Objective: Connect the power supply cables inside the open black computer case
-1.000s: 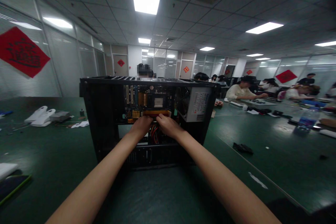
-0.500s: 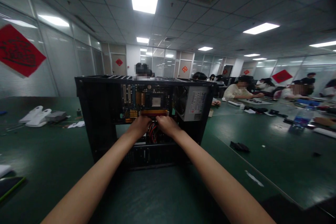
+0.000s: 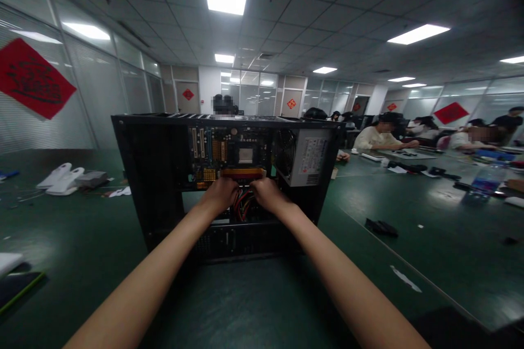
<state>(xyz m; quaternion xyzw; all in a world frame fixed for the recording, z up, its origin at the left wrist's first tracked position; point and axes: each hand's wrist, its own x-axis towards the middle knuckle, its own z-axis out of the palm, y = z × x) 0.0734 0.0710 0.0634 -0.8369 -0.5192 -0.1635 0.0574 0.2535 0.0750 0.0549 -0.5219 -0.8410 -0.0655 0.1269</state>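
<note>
An open black computer case [image 3: 147, 174] stands on its side on the green table, its inside facing me. In it are a motherboard [image 3: 256, 139] and a silver power supply [image 3: 309, 161] with a fan. My left hand [image 3: 223, 193] has its fingers closed at the left end of the red and yellow memory slots [image 3: 241, 173]. At their right end my right hand [image 3: 267, 193] is closed too. What the fingertips grip is too small and dark to make out. Red and black cables [image 3: 244, 206] hang between the hands.
White plastic items [image 3: 63, 180] and a grey box [image 3: 92, 179] lie on the left. A tablet with a green edge [image 3: 20, 289] is at the lower left. On the right are a black object [image 3: 381, 227], a water bottle [image 3: 487, 180] and seated people [image 3: 379, 133].
The view has shifted slightly, and the case looks a little larger. My right hand has moved slightly right, widening the gap between my hands.
</note>
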